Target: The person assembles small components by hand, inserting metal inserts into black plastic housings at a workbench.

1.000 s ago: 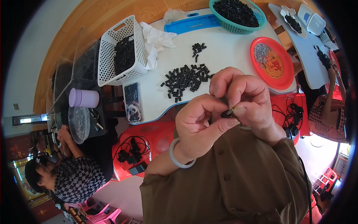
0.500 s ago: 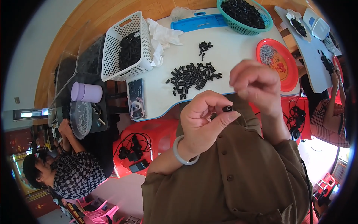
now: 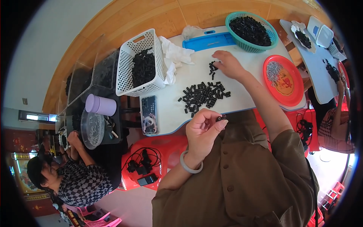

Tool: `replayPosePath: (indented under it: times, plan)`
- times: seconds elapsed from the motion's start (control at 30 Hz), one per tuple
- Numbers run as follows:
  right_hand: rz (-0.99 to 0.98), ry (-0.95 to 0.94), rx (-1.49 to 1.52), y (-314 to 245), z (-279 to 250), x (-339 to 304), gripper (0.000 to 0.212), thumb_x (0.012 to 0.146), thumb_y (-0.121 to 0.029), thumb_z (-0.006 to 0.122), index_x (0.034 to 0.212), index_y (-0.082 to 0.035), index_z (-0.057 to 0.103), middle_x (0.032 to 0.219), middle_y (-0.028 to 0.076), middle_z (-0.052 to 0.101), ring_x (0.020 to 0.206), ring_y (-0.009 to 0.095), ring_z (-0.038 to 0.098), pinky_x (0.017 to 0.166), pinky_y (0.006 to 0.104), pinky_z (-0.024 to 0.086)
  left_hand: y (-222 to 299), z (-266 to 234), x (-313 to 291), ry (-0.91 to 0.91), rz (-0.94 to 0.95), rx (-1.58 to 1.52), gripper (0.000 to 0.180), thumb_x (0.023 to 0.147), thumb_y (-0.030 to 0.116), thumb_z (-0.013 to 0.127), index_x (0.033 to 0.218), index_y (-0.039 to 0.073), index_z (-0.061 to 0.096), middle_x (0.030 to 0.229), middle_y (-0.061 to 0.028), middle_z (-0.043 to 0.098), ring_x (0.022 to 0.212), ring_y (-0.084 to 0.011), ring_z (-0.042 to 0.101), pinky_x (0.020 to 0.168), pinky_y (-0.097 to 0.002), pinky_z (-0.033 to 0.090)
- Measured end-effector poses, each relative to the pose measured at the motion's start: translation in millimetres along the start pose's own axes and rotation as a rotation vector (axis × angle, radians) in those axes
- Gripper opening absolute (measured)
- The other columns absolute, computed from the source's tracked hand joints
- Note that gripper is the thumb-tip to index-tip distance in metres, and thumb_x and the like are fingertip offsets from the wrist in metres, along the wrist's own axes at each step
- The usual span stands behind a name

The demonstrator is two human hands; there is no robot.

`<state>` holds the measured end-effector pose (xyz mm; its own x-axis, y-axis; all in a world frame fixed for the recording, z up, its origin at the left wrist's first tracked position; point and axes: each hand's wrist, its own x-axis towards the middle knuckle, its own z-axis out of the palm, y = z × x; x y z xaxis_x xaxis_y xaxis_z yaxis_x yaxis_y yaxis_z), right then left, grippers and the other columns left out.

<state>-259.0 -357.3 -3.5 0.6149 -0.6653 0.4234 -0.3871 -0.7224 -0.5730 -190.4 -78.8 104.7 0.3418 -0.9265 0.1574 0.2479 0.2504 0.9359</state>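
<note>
The left hand (image 3: pixel 202 130) was raised just off the near edge of the white tabletop (image 3: pixel 242 90), its thumb and forefinger pinched narrowly on a small black part (image 3: pixel 221 118); a pale bangle (image 3: pixel 190 164) circled its wrist. The right hand (image 3: pixel 228 64) was stretched out to about 12 o'clock from the left one, fingers loosely spread and lying on the tabletop, its fingertips touching a little cluster of black parts (image 3: pixel 212 69); whether it gripped any of them could not be told.

Between the two hands, at roughly 11 o'clock from the left hand, lay the main heap of black parts (image 3: pixel 202 96), scattered flat on the tabletop. A phone with a panda case (image 3: pixel 149 119) lay at 9 o'clock from that heap, near the tabletop's left edge. A white slotted basket (image 3: pixel 138 64) of black parts stood at 10 o'clock, with crumpled white cloth (image 3: pixel 172 58) just beside it. At 1 o'clock sat a green round basket (image 3: pixel 251 30) filled with black parts, and a blue tray (image 3: pixel 208 41) lay beside it. A red plate (image 3: pixel 283 79) bearing small silvery pieces rested at 3 o'clock from the heap. Another person in a checked shirt (image 3: pixel 81 183) sat at 8 o'clock.
</note>
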Motion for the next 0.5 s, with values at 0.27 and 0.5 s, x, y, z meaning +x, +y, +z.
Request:
replayPosePath:
  times: [0.27,0.5]
  plan:
    - [-0.178,-0.338,-0.225,22.8,35.9,8.8,0.039,0.092,-0.021,0.054,0.127,-0.003,0.054,0.142,0.016,0.043,0.135,0.032,0.034,0.114,0.0437,0.025,-3.5,-6.3,2.3,0.078,-0.085,-0.107,0.010,0.086,-0.004,0.066,0.093,-0.001,0.060,0.080,-0.0020,0.062,0.070,-0.0063,0.057,0.066,-0.0196,0.048]
    - [-0.193,-0.358,-0.192,20.2,22.1,-8.4,0.046,0.093,-0.021,0.051,0.134,-0.001,0.047,0.145,0.018,0.039,0.137,0.034,0.031,0.116,0.0431,0.020,-14.9,-12.0,4.4,0.131,-0.109,-0.144,0.016,0.083,-0.001,0.070,0.096,0.000,0.062,0.080,0.0006,0.061,0.064,-0.0034,0.049,0.056,-0.0163,0.039]
